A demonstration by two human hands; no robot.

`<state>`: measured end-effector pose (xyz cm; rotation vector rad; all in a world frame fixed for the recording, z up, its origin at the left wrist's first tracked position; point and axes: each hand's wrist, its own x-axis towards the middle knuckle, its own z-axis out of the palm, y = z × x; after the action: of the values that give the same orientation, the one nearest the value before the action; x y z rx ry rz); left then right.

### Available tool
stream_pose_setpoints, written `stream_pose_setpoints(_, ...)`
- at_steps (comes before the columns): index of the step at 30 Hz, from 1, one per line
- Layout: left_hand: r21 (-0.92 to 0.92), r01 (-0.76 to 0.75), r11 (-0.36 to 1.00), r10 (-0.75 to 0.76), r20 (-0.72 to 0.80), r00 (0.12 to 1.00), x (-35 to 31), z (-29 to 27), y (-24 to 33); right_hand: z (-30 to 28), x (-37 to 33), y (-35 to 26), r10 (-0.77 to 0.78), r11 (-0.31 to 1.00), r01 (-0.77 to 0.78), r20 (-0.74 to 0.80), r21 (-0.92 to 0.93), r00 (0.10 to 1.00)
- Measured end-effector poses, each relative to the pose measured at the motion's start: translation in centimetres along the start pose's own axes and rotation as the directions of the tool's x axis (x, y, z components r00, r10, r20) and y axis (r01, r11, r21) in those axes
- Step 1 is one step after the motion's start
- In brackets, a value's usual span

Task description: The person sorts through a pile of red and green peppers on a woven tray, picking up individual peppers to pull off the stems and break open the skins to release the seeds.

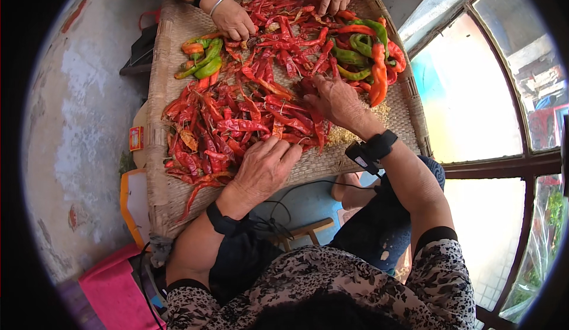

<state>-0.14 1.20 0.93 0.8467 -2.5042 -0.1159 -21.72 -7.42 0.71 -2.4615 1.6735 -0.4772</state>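
Observation:
A broad heap of wrinkled red chili peppers (237, 113) covers the middle of a woven tray (155, 176). My left hand (265, 167) rests at the heap's near edge. Its fingers are curled together, with an orange-red chili (277, 129) at the tips. Farther right, my right hand (342, 101) reaches into the heap, thumb and fingers pinched on a dark red chili (308, 87) that is partly hidden. Pale loose seeds (344, 134) lie below my right hand. Both wrists wear black straps.
Across the tray, another person's two hands (234, 20) touch the far chilies. Fresh green and orange peppers lie in a right pile (355, 54) and a smaller left pile (204, 57). A wall (89, 110) stands left, a framed window (468, 93) right. A cable (296, 189) hangs below the tray.

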Motion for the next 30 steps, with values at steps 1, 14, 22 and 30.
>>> stream_pose_setpoints(1, 0.001, -0.001, 1.000, 0.001, -0.001, 1.000, 0.2, -0.1, 0.0, 0.3, 0.2, 0.2, 0.000, 1.000, 0.000, -0.001, 0.000, 1.000)
stream_pose_setpoints(14, 0.032, -0.012, 0.999, 0.013, -0.036, 0.999, 0.1, 0.1, -0.3, -2.5, 0.3, -0.1, -0.033, 0.790, 0.122, -0.156, 0.600, 0.987)
stream_pose_setpoints(22, 0.028, -0.020, 0.999, 0.020, 0.016, 1.000, -0.1, 0.2, -0.2, -4.5, -0.8, 0.9, -0.030, 0.767, -0.107, 0.201, 0.633, 0.979)
stream_pose_setpoints(30, 0.036, -0.017, 0.999, 0.016, 0.033, 0.999, -0.1, 0.6, -0.3, -6.0, 0.0, 3.8, 0.318, 0.560, -0.131, -0.066, 0.818, 0.946)
